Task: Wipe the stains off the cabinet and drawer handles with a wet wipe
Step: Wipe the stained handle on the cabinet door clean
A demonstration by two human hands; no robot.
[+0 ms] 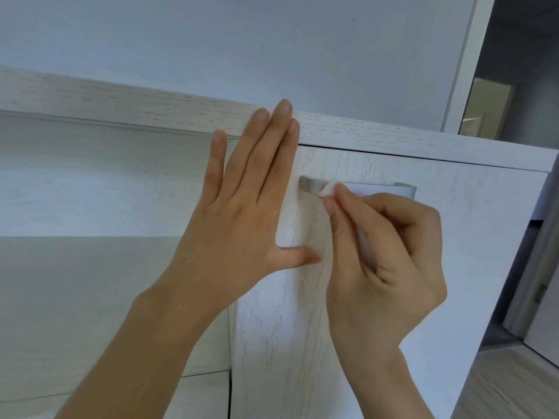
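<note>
A whitewashed wood cabinet door point(453, 252) carries a flat grey handle point(311, 185) near its top edge. My right hand point(384, 252) pinches a folded white wet wipe point(331, 189) between thumb and fingers and presses its tip onto the handle's middle. The rest of the wipe shows inside the palm. My left hand point(242, 201) lies flat with fingers spread, pressed against the door's left edge and the cabinet top, holding nothing. The handle's right end point(405, 189) shows beyond the wipe.
The cabinet top board point(121, 98) runs across under a pale wall point(242, 40). An open shelf bay point(90, 192) lies to the left. A white door frame point(465, 65) and wood floor point(514, 385) sit at the right.
</note>
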